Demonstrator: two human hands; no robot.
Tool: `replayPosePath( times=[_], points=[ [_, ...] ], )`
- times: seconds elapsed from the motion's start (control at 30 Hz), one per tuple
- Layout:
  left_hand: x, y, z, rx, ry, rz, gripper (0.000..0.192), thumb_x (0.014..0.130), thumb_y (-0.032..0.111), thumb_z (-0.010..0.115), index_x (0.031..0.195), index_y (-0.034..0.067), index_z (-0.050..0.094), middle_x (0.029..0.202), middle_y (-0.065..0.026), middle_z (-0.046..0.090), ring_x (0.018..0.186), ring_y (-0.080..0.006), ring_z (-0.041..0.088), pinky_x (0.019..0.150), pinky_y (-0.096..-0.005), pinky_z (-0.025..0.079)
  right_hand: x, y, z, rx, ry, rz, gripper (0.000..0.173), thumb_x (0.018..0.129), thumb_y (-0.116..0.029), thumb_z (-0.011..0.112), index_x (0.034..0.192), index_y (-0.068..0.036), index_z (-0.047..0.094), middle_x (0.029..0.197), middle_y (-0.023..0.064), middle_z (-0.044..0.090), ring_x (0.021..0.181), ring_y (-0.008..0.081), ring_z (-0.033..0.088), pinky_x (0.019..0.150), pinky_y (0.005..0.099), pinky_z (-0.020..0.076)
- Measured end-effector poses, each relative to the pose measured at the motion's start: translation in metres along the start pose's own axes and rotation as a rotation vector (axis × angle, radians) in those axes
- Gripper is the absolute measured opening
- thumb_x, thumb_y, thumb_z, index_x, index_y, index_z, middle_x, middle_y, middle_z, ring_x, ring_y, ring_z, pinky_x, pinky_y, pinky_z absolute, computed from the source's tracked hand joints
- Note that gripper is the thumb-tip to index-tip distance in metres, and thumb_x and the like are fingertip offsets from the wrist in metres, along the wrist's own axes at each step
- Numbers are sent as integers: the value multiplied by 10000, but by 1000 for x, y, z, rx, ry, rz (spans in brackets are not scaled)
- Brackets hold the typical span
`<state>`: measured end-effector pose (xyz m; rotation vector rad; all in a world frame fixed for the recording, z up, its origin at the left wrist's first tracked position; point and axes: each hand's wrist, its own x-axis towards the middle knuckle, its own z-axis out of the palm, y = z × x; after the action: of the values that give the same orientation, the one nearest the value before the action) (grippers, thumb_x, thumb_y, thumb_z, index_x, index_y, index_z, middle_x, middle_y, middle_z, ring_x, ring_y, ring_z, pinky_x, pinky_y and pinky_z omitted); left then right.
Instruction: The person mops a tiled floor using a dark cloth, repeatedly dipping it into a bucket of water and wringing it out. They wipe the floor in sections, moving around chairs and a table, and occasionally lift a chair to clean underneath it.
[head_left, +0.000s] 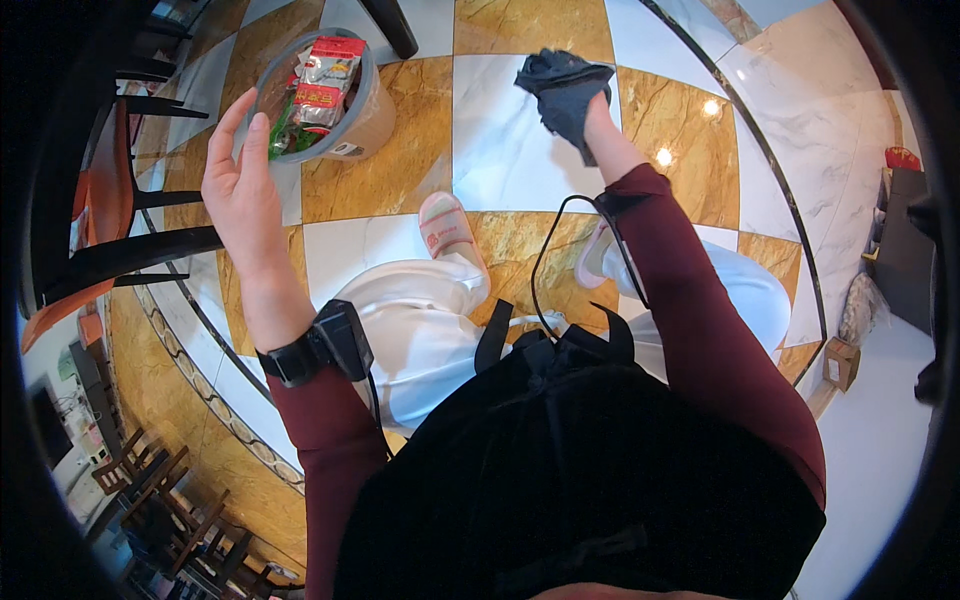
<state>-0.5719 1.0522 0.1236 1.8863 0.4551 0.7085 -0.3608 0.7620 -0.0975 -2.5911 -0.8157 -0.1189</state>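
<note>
My left hand (244, 191) is raised with its fingers apart at the near left side of a round plastic bin (375, 112); whether it touches the rim cannot be told. Red and silver plastic packets (327, 82) and some green wrapping (289, 135) fill the bin. At the upper middle, over a white tile, my right hand (596, 112) is mostly hidden by a crumpled dark grey cloth or plastic piece (562, 94) that it grips. A black device is strapped to my left wrist, and a black cable hangs from the right cuff.
Black and orange chairs (105, 225) stand close on the left. A black furniture leg (390, 26) rises beyond the bin. My feet, in pink slippers (446, 225), rest on the tiled floor (517, 172). A small cardboard box (841, 365) and a dark cabinet (904, 247) are at the right.
</note>
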Motion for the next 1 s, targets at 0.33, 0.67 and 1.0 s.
replayPosePath(
  times=[0.33,0.67,1.0],
  points=[
    [-54,14,6,-23,-311,-17,368,1021,149,549,1372,44,586,1338,-107,625,1245,-157,563,1098,-310,392,-178,-8,110,12,-427,349,367,844,-166,585,1202,-131,659,1282,97,606,1222,311,545,933,449,507],
    [-112,10,2,-7,-558,36,379,1017,153,576,1367,9,579,1365,-97,598,1284,-149,517,1123,-291,338,-274,-115,74,118,-711,101,391,848,-225,639,1232,-159,668,1244,79,638,1236,292,542,960,492,492],
    [-140,1,18,-96,-612,-12,415,995,184,606,1375,18,574,1365,-96,599,1258,-169,545,1099,-305,372,-361,-102,-9,172,-625,323,465,855,-245,637,1314,-169,635,1270,153,648,1197,330,601,982,452,505]
  ],
)
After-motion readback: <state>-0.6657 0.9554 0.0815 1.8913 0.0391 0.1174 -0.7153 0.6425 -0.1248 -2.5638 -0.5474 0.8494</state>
